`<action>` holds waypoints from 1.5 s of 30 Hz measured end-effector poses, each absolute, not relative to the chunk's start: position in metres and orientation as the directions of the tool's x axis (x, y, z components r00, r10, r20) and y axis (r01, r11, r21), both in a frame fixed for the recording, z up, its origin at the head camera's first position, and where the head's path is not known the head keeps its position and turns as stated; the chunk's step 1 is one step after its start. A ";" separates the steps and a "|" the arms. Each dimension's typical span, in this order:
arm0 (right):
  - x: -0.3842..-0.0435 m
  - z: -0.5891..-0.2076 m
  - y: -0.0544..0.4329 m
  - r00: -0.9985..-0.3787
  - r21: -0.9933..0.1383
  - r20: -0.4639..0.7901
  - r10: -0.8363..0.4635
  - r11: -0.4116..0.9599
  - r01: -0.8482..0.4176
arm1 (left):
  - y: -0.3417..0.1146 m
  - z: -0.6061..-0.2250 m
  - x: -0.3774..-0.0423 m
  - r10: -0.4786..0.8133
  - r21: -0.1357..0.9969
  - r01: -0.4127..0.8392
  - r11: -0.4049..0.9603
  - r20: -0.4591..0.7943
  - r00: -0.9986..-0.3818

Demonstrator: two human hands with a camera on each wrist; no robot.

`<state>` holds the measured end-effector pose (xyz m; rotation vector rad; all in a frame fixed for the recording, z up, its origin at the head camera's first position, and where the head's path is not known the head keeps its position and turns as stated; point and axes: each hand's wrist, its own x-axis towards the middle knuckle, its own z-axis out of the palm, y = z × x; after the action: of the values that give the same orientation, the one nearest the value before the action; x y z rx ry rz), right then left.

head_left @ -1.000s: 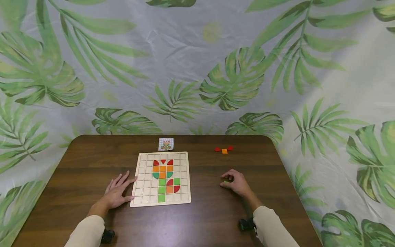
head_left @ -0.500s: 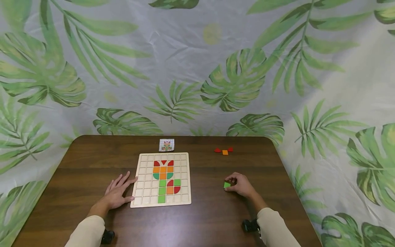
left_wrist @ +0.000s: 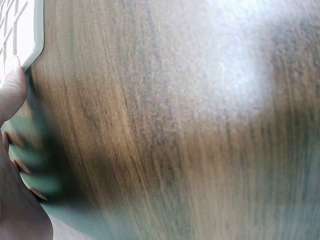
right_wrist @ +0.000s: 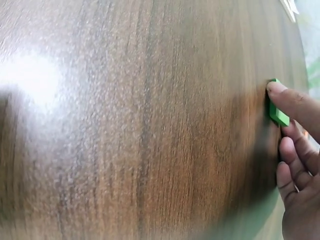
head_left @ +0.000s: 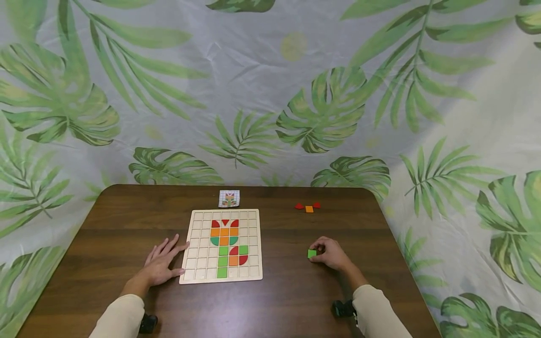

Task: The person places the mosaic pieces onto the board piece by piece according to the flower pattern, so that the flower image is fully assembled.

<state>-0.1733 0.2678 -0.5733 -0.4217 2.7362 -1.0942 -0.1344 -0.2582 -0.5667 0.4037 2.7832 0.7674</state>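
The square wooden grid board [head_left: 252, 225] lies left of the middle of the table. A flower pattern of red, orange and green tiles sits in its cells. My left hand [head_left: 158, 268] rests spread at the board's left side, thumb and a fingertip touching the edge. The left wrist view catches only that thumb [left_wrist: 14, 92] on the board's corner [left_wrist: 38, 35]. To the right of the board, my right hand [head_left: 331, 256] pinches a green square tile [head_left: 312, 253] between thumb and fingers. Close up, that green tile [right_wrist: 281, 117] appears tilted, just by the tabletop; whether it touches cannot be told.
A small printed card [head_left: 229, 198] with a flower pattern lies behind the board. At the back right are an orange square tile [head_left: 309, 209] and two red tiles, one on the left [head_left: 299, 206] and one on the right [head_left: 317, 205]. A leaf-patterned cloth [head_left: 253, 94] hangs behind the table.
My right hand has shifted slightly right, and the green tile, mostly hidden by the fingers before, now shows at the fingertips. The left hand stays at the board's edge.
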 end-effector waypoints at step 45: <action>-0.211 -0.552 0.158 -0.914 -0.790 0.001 -0.406 0.560 -0.250 | -0.258 -0.554 -0.139 0.380 0.358 0.303 0.883 -0.165 -0.910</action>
<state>-0.2108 0.1580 -0.5518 -0.5550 2.6108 -1.2780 -0.1389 -0.2581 -0.5544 0.5194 2.8213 0.4823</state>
